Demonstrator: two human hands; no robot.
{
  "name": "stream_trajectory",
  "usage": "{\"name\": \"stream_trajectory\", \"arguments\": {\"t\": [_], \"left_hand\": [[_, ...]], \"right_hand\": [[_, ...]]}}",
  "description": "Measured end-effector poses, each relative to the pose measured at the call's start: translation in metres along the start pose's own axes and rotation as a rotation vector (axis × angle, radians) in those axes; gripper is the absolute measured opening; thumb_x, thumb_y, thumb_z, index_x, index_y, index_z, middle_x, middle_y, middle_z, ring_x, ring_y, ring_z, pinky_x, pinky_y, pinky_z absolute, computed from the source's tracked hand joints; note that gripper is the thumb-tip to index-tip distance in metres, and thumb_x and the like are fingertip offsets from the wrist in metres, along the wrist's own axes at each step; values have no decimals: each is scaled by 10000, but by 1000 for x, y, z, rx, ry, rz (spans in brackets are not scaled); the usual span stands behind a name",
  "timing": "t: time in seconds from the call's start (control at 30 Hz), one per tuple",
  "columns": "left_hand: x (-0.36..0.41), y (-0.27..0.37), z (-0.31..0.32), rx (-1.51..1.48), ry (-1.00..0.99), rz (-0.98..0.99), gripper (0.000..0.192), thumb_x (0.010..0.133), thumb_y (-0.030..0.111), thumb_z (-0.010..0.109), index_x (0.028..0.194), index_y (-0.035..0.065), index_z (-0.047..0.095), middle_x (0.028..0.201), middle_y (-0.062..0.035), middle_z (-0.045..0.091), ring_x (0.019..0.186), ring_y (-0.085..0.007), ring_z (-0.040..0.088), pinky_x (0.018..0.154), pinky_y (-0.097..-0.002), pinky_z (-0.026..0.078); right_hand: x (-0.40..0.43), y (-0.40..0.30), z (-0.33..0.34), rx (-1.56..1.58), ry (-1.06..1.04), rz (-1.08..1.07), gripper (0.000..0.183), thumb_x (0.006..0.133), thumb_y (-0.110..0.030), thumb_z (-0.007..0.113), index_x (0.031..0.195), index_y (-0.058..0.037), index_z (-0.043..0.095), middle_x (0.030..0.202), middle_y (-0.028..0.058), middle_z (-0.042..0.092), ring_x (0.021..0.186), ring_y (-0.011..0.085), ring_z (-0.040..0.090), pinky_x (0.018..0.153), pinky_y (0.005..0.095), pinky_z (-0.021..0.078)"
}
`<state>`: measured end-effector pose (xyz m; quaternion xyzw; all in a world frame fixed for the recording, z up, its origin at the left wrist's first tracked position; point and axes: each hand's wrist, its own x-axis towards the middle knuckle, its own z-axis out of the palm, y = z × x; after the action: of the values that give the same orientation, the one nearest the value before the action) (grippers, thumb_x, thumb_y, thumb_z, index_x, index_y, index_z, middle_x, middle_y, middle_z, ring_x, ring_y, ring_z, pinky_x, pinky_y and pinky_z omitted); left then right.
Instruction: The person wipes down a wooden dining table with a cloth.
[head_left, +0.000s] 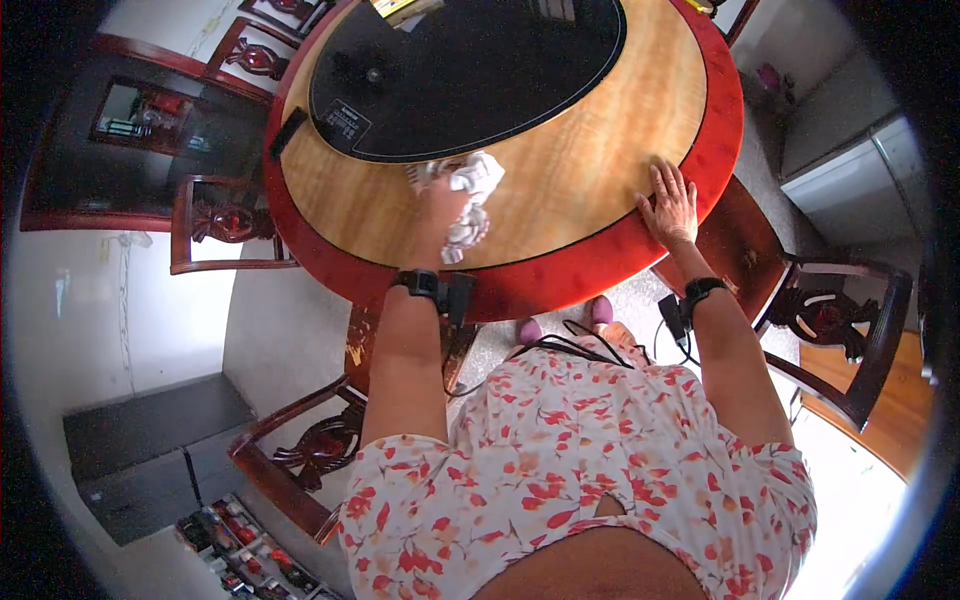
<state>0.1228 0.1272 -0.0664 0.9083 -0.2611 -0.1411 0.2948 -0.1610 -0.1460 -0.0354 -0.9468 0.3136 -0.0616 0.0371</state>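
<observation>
My left hand (441, 212) is blurred and holds a crumpled white cloth (480, 178) against the round wooden table (570, 172). The cloth spreads to the right of the hand, and part of it hangs toward the table's red rim. Just beyond it lies the edge of a black glass turntable (480, 82). Palm down, my right hand (673, 206) rests at the right side of the table, over the dark line between the pale wood and the red border. Its fingers are spread and nothing is in them.
Carved wooden chairs (832, 319) stand around the table, one close at my lower left (300, 450). A narrow black object (289, 133) lies on the left rim. Black cables (570, 345) run across my front from devices strapped at both wrists. A yellow item (397, 6) sits on the turntable.
</observation>
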Motion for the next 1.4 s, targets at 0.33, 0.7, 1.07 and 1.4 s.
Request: {"name": "stream_trajectory", "arguments": {"t": [0.33, 0.7, 1.07, 1.4], "left_hand": [[-38, 64, -41, 352, -18, -138, 507, 616, 300, 560, 1027, 6, 523, 934, -244, 565, 876, -392, 538, 771, -431, 425], [-97, 73, -27, 214, -127, 393, 402, 656, 304, 589, 1039, 184, 562, 1017, -83, 572, 939, -291, 525, 789, -404, 423], [-132, -29, -72, 477, 84, -137, 556, 645, 367, 595, 1142, 144, 484, 989, -157, 569, 912, -340, 526, 793, -427, 413], [-153, 106, -7, 224, -468, 639, 523, 586, 309, 619, 1100, 327, 524, 1059, -3, 567, 1004, -264, 460, 891, -365, 343]], "right_hand": [[0, -2, -4, 0, 24, -1, 606, 801, -500, 388, 1275, -130, 305, 1363, 8, 218, 1262, 191, 173, 1011, 456, 155], [1, 4, 0, -53, 18, -16, 586, 814, -489, 388, 1279, -144, 304, 1353, 19, 242, 1257, 195, 188, 999, 453, 179], [6, 7, 2, -43, 40, -32, 591, 811, -498, 376, 1273, -135, 311, 1358, 25, 234, 1258, 200, 187, 1005, 462, 161], [6, 8, 5, -41, 53, -46, 583, 810, -485, 393, 1272, -139, 306, 1355, 21, 238, 1256, 194, 192, 1003, 454, 172]]}}
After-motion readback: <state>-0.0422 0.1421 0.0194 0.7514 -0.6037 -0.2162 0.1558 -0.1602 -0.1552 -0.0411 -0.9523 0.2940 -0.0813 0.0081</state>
